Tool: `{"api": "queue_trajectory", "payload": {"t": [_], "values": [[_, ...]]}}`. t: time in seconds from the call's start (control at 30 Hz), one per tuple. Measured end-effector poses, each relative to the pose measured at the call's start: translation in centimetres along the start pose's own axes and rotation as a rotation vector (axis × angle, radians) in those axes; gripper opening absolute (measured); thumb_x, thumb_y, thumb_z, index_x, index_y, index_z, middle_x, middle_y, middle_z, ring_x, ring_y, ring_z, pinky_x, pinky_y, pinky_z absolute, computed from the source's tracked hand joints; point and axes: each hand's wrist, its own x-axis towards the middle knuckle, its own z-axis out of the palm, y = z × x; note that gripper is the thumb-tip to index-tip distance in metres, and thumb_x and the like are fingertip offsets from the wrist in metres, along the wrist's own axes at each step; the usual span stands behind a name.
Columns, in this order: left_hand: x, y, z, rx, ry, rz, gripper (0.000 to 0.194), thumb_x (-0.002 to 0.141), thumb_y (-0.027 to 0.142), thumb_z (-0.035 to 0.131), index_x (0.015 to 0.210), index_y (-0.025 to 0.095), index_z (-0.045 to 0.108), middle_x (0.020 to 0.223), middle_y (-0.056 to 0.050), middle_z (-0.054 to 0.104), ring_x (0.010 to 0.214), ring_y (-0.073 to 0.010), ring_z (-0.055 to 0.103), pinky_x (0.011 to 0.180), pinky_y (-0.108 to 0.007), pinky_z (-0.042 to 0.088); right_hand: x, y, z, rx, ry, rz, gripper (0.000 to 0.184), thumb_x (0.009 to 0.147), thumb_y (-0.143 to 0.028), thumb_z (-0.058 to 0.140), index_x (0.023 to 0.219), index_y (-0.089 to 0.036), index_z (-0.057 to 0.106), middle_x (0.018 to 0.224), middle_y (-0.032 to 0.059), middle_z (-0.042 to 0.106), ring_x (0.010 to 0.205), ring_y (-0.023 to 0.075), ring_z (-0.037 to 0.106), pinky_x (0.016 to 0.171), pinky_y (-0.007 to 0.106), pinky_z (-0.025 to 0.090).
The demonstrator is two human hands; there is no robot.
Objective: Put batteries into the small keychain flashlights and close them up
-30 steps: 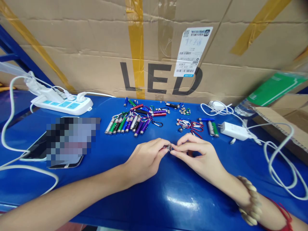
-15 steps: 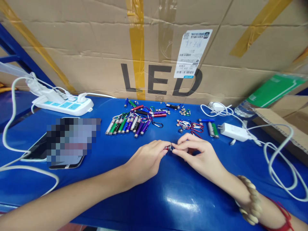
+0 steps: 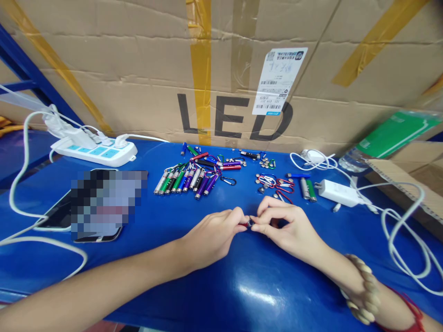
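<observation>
My left hand [image 3: 216,233] and my right hand [image 3: 285,226] meet at the middle of the blue table [image 3: 242,286]. Between them they pinch a small red keychain flashlight [image 3: 246,224]; the left fingers wrap its body and the right fingertips grip its metal end. Only a short bit of it shows. Behind the hands lies a row of several coloured mini flashlights [image 3: 187,180], with more loose ones [image 3: 214,161] further back. Small button cells and carabiner clips [image 3: 273,180] lie just beyond my right hand.
A white power strip [image 3: 95,151] with plugs sits at the back left, and a phone [image 3: 69,216] lies at the left. A white charger [image 3: 337,192] with looping cables [image 3: 404,230] occupies the right. A large "LED" cardboard box [image 3: 224,69] walls off the back.
Both hands have shifted slightly down and toward me, still pinching the small flashlight together. The view has tilted a little.
</observation>
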Motion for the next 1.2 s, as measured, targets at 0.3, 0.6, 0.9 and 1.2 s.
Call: {"api": "queue_trajectory", "payload": {"t": [0.3,0.6,0.9,1.2], "values": [[-0.1,0.0,-0.1,0.064,0.007,0.046,0.016,0.091,0.018,0.034,0.088,0.017,0.05,0.09,-0.006,0.063,0.087,-0.0164,0.06,0.077,-0.027,0.048,0.2,-0.4,0.1,0.076,-0.015,0.094,0.035,0.068,-0.034,0.072,0.047,-0.014,0.052,0.057,-0.0011,0.048,0.049,0.0064,0.041,0.043,0.019,0.032],[-0.2,1.1,-0.3,0.057,0.032,-0.015,0.014,0.09,0.015,0.035,0.086,0.019,0.048,0.089,-0.004,0.064,0.087,-0.0165,0.062,0.076,-0.027,0.049,0.1,-0.6,0.0,0.119,-0.028,0.133,0.034,0.073,-0.034,0.066,0.051,-0.015,0.048,0.061,-0.0006,0.048,0.05,0.0069,0.041,0.042,0.019,0.032],[-3.7,7.6,-1.2,-0.004,0.517,-0.147,0.012,0.088,0.019,0.039,0.091,0.024,0.049,0.084,0.001,0.067,0.078,-0.0121,0.066,0.065,-0.017,0.051,-1.1,-8.4,-1.0,-0.106,-0.013,-0.08,0.02,0.081,-0.029,0.059,0.066,-0.017,0.056,0.064,-0.001,0.055,0.055,0.0082,0.048,0.051,0.02,0.038],[-7.0,9.6,4.2,-0.227,0.834,-0.466,0.034,0.088,0.035,0.042,0.119,0.023,0.049,0.098,-0.004,0.068,0.086,-0.0164,0.066,0.069,-0.02,0.053,-4.0,-10.6,2.1,-0.075,0.098,0.03,0.018,0.08,-0.029,0.06,0.065,-0.02,0.059,0.065,-0.0042,0.058,0.052,0.005,0.049,0.049,0.016,0.035]]}}
